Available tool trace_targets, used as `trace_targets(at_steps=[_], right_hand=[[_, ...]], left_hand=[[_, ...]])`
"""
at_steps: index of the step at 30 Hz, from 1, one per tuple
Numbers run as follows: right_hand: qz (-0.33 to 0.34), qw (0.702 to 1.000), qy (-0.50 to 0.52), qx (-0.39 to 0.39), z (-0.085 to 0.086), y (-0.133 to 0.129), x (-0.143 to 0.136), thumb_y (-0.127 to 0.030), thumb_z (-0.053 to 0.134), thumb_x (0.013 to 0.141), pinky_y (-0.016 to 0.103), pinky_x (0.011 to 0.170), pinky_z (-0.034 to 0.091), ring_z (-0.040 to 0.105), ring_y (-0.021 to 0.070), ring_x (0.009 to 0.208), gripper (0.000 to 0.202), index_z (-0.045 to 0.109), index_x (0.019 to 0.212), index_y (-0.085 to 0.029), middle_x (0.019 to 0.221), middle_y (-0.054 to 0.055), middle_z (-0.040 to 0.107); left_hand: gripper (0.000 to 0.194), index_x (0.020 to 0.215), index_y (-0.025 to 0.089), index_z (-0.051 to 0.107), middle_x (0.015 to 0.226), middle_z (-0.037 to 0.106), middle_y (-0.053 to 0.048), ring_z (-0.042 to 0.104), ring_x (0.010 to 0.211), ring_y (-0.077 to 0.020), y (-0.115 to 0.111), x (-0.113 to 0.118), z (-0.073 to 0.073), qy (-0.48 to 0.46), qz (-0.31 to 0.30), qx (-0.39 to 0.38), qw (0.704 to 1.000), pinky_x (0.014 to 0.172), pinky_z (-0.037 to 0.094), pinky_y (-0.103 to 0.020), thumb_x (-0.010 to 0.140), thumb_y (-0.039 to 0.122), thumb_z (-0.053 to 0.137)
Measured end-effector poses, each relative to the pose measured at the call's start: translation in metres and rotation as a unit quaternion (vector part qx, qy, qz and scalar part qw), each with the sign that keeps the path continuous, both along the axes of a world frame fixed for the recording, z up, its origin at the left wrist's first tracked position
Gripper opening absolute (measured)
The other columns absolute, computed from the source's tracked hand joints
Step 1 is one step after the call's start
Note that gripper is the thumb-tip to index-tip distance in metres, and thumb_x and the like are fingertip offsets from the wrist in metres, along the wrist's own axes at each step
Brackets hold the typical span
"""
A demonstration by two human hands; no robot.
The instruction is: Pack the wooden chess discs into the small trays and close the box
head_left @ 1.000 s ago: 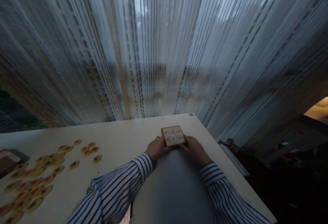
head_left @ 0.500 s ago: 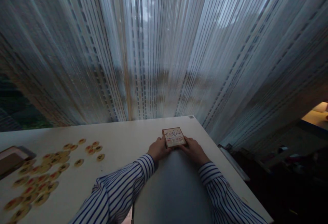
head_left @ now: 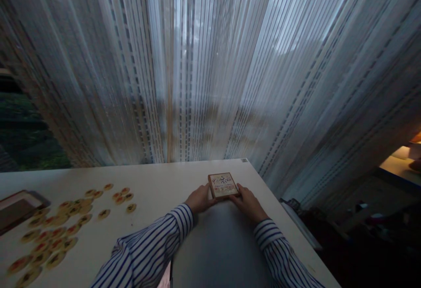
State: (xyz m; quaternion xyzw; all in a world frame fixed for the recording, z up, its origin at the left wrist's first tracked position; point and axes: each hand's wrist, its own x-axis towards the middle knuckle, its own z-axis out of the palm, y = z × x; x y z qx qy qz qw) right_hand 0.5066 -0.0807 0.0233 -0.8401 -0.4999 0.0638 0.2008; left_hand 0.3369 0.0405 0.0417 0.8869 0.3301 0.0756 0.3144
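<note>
A small square box [head_left: 224, 185] with a brown edge and a printed, light-coloured top lies near the far right part of the white table. My left hand [head_left: 200, 199] grips its left side and near left corner. On the other side, my right hand [head_left: 249, 202] holds the right edge and near right corner. Both thumbs are at the box's near edge. Several round wooden pieces [head_left: 74, 208] with red or black markings are spread over the left of the table, some overlapping.
The white table [head_left: 158, 182] ends at a right edge beside my right forearm. An open brown box [head_left: 18, 209] sits at the far left. A string curtain [head_left: 210, 81] hangs behind the table. Dim, unclear objects are at the lower right.
The view has tilted up slightly, so the table and box appear lower. My left hand's fingers have shifted a little along the box's side; both hands remain at the box.
</note>
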Motion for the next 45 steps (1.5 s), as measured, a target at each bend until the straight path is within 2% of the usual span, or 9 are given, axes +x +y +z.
trace_targets(at_steps=[4,10,15,19,21,26,29,34,45], right_hand=[[-0.025,0.997,0.035,0.07,-0.002,-0.005,-0.003,-0.04,0.046,0.081,0.035,0.093,0.038,0.05,0.0235,0.111,0.058,0.041,0.129,-0.007,0.126,0.018,0.049],[-0.064,0.968,0.083,0.228,0.002,-0.016,-0.024,-0.038,0.043,0.08,0.036,0.079,0.047,0.059,0.0218,0.09,0.048,0.05,0.119,-0.01,0.111,0.015,0.059],[-0.001,0.967,0.157,0.203,0.011,-0.027,-0.063,-0.039,0.042,0.081,0.032,0.07,0.049,0.062,0.0199,0.079,0.04,0.058,0.105,-0.013,0.097,0.012,0.065],[0.054,0.966,0.198,0.16,0.01,-0.03,-0.104,-0.039,0.043,0.081,0.029,0.065,0.049,0.062,0.0172,0.068,0.038,0.06,0.102,-0.012,0.08,0.008,0.067],[0.082,0.961,0.225,0.137,0.007,-0.029,-0.124,-0.037,0.042,0.082,0.028,0.06,0.049,0.062,0.0159,0.063,0.038,0.059,0.105,-0.013,0.082,0.007,0.067],[0.141,0.954,0.241,0.106,0.0,-0.026,-0.164,-0.031,0.043,0.082,0.028,0.064,0.049,0.062,0.0152,0.065,0.036,0.059,0.108,-0.013,0.092,0.009,0.068],[0.161,0.952,0.248,0.082,-0.004,-0.024,-0.183,-0.028,0.043,0.082,0.03,0.068,0.049,0.064,0.0173,0.072,0.036,0.059,0.11,-0.013,0.096,0.01,0.068],[0.172,0.951,0.249,0.068,-0.005,-0.022,-0.206,-0.026,0.044,0.082,0.031,0.073,0.048,0.064,0.02,0.082,0.033,0.061,0.109,-0.015,0.096,0.011,0.068],[0.2,0.94,0.263,0.083,0.004,-0.027,-0.222,-0.021,0.041,0.084,0.026,0.072,0.046,0.062,0.0157,0.081,0.025,0.064,0.095,-0.02,0.091,0.004,0.068]], left_hand=[[0.049,0.113,0.01,0.056,0.106,0.064,-0.015,0.059,0.098,-0.0247,0.014,-0.025,0.005,-0.048,0.024,0.0,0.999,0.086,0.043,-0.031,0.073,0.038,0.053],[0.041,0.09,0.012,0.066,0.093,0.069,-0.011,0.062,0.087,-0.0215,0.022,-0.078,0.014,-0.137,0.088,-0.006,0.987,0.079,0.045,-0.031,0.079,0.04,0.037],[0.043,0.087,0.014,0.065,0.083,0.069,-0.008,0.062,0.081,-0.0222,0.009,-0.127,0.012,-0.163,0.159,-0.017,0.974,0.075,0.047,-0.033,0.078,0.044,0.036],[0.038,0.086,0.015,0.065,0.086,0.069,-0.008,0.063,0.083,-0.0225,-0.012,-0.161,-0.002,-0.189,0.197,-0.021,0.962,0.077,0.048,-0.035,0.075,0.044,0.042],[0.039,0.09,0.014,0.065,0.09,0.069,-0.009,0.063,0.083,-0.0224,-0.023,-0.177,-0.012,-0.185,0.207,-0.008,0.961,0.077,0.049,-0.036,0.074,0.043,0.043],[0.036,0.092,0.017,0.064,0.09,0.07,-0.008,0.065,0.083,-0.0217,-0.045,-0.212,-0.036,-0.19,0.235,-0.016,0.953,0.078,0.052,-0.037,0.074,0.042,0.046],[0.035,0.092,0.018,0.064,0.091,0.071,-0.007,0.065,0.086,-0.0217,-0.06,-0.222,-0.041,-0.191,0.231,-0.041,0.953,0.08,0.052,-0.037,0.075,0.043,0.047],[0.033,0.097,0.018,0.063,0.095,0.07,-0.007,0.064,0.09,-0.021,-0.079,-0.217,-0.036,-0.224,0.221,-0.097,0.944,0.084,0.051,-0.038,0.078,0.038,0.045],[0.032,0.1,0.017,0.061,0.098,0.069,-0.008,0.063,0.092,-0.0207,-0.083,-0.215,-0.037,-0.26,0.212,-0.145,0.931,0.086,0.049,-0.037,0.079,0.035,0.046]])
